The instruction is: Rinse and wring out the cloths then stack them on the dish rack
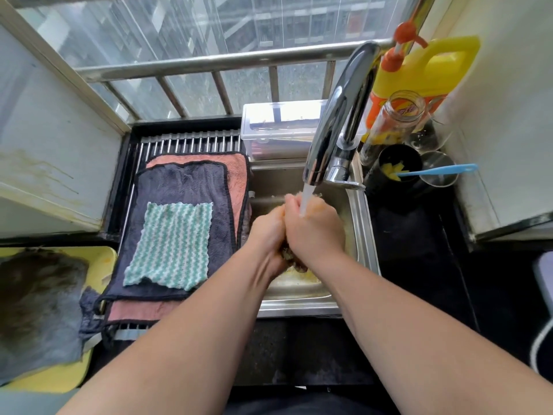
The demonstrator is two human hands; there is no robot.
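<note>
- The left hand point(269, 232) and right hand point(314, 232) were pressed together over the sink point(363, 235), both curled tight round one bunched cloth point(294, 260).
- Only a dark, crumpled fringe of that cloth showed below the palms, with a paler bit above the fingers. Its colour and full size could not be told.
- The stream point(306, 199) from the tap point(338, 115) fell on the right hand's knuckles and the cloth under them.
- On the rack point(185, 142), left of the sink, three cloths lay flat in a stack: a pink cloth point(236, 169) at the bottom, a dark cloth point(179, 187) on it, and a green cloth point(173, 244) on top.
- A grey cloth point(39, 310) lay apart on a yellow board point(101, 259) at the far left, probably waiting its turn.
- Judged by its look, the held cloth was soft and limp, heavy with water, and likely to drip and sag if let hang.
- It would slip little, since wet pile grips skin. The better hold for wringing would be one fist at each end of the roll, twisting opposite ways.
- To lay it on the stack, it would want taking by two corners so that it spread flat.
</note>
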